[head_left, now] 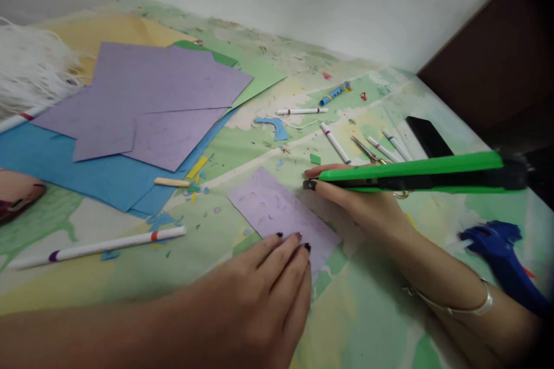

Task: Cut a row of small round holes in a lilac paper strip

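A small purple piece of paper (288, 207) with a few marks on it lies on the patterned table cover. My left hand (264, 294) rests on its near edge, fingers stretched out and pressing down; the thumb is hidden. In my right hand (367, 202) is a green utility knife (411, 173), its tip just right of the paper and its body pointing to the right. Whether the blade is out is too blurred to tell. A pair of scissors (366, 148) lies behind the right hand, partly covered.
Larger purple sheets (164, 81) overlap blue sheets (86, 167) at left. White markers (335, 143) lie about, one long marker (116, 247) near left. A blue glue gun (502, 256), a black phone-like object (428, 135), a wooden stick (171, 182) and paper scraps surround the work.
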Demonstrator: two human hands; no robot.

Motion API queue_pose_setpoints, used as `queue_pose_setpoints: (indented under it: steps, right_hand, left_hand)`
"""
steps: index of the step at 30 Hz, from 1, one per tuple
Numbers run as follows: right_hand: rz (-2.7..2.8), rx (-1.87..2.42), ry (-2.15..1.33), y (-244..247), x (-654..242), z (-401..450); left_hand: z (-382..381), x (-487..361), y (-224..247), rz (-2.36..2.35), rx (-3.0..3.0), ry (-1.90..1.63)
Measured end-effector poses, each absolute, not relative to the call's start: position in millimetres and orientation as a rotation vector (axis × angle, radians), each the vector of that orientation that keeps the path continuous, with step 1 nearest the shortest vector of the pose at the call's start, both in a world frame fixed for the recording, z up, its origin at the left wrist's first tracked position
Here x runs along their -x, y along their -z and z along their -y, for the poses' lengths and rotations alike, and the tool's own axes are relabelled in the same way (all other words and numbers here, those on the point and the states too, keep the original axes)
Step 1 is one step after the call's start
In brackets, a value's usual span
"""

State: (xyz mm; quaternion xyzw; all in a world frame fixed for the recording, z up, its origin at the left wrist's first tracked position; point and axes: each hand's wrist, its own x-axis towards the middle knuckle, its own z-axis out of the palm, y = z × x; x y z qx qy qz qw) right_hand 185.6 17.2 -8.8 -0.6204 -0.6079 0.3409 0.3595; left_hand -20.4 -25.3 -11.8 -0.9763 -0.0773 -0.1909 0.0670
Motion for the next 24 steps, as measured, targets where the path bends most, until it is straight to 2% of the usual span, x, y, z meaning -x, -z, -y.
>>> queue_pose_setpoints:
  steps: [6, 9, 13, 20, 24]
  right_hand:
    - [1.62, 1.593, -0.801, 3.1, -184.8, -13.3]
    - [1.816, 1.403, -0.864, 5.6, -178.4, -8.1]
    - [1.837, 1.452, -1.016, 10.1, -166.1, -1.4]
    - [1.856, 1.588, -0.67, -5.0, -164.4, 1.2]
    - [1.868, 1.607, -0.721, -2.3, -160.3, 3.2]
  left_hand:
    - [34.6, 23.0, 23.8, 0.494, 2.66, 0.437]
    - [36.9, 22.2, 27.9, 0.476, 2.637, 0.399]
    - [37.3, 22.7, 26.8, 0.456, 2.623, 0.391]
    - [32.7, 28.6, 26.7, 0.416, 2.647, 0.445]
    - [32.9, 29.2, 30.3, 0.522, 2.63, 0.541]
